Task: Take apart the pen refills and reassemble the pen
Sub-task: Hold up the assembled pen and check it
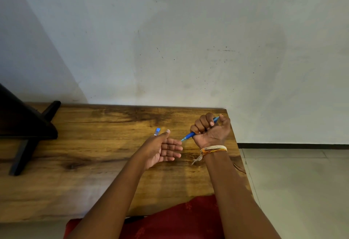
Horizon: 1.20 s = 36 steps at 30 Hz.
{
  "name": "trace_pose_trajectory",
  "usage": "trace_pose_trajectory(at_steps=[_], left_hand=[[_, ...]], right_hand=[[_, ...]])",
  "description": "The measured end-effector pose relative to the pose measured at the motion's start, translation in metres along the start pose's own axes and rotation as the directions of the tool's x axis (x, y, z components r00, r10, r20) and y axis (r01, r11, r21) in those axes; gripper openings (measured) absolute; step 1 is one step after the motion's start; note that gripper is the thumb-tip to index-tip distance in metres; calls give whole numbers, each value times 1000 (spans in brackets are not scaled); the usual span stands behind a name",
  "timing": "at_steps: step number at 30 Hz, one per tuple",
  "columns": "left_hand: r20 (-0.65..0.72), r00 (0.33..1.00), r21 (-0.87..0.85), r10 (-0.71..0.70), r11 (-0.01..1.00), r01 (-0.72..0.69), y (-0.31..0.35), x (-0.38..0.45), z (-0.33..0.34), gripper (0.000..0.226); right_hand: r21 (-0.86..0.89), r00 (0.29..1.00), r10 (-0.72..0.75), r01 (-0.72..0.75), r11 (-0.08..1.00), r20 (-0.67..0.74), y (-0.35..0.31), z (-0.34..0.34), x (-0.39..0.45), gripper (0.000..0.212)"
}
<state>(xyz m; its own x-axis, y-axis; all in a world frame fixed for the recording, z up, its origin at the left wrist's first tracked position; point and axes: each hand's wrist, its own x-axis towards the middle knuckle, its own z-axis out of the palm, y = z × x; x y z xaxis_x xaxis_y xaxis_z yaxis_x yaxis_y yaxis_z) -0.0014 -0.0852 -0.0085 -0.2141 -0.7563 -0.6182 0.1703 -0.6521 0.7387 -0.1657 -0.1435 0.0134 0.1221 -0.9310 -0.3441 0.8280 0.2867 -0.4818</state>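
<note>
While clenched, pen (190,135) through right fist (209,130)

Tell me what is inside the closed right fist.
The right hand is closed around a blue pen; its tip pokes out toward the open left hand, its other end past the thumb. The fingers hide the middle of the barrel.

Setting: a plain room in what looks like a home, though you cannot be certain. You sit at a wooden table (105,163) with a glossy, dark-streaked grain, pushed up against a bare wall (188,40) of pale grey-white paint, scuffed and speckled. To your right, light floor tiles (294,178) meet a dark skirting strip (292,146) at the wall's foot. On the table's left end stands a black stand (24,132) with angled legs. No tools, shelves or signage mark a workplace.
</note>
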Motion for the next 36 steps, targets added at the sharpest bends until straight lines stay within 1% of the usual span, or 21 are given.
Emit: trace_pose_trajectory(at_steps=[7,12,16,19,21,25,36], left_hand=[[19,1000,-15,-1,1000,2,-3,2,-1,58],[57,998,-93,-24,995,29,-3,4,-4,63],[73,996,-72,-53,996,58,-3,5,-7,66],[63,996,-63,-61,996,65,-3,6,-8,66],[52,997,-64,-61,996,64,-3,7,-9,66],[30,998,-55,-53,997,55,-3,8,-11,65],[13,999,-54,-51,997,52,-4,8,-12,65]], right_hand=[[-50,999,-36,35,998,-12,-1,4,-3,39],[-11,999,-31,31,999,-30,-1,2,-4,41],[29,998,-39,40,999,-50,-2,4,-3,42],[87,998,-14,19,996,-57,-1,1,-1,56],[102,998,-1,7,995,-61,0,1,-1,60],[93,995,-11,20,995,-94,-2,3,0,59],[138,997,23,-12,990,-80,-1,-1,0,61]])
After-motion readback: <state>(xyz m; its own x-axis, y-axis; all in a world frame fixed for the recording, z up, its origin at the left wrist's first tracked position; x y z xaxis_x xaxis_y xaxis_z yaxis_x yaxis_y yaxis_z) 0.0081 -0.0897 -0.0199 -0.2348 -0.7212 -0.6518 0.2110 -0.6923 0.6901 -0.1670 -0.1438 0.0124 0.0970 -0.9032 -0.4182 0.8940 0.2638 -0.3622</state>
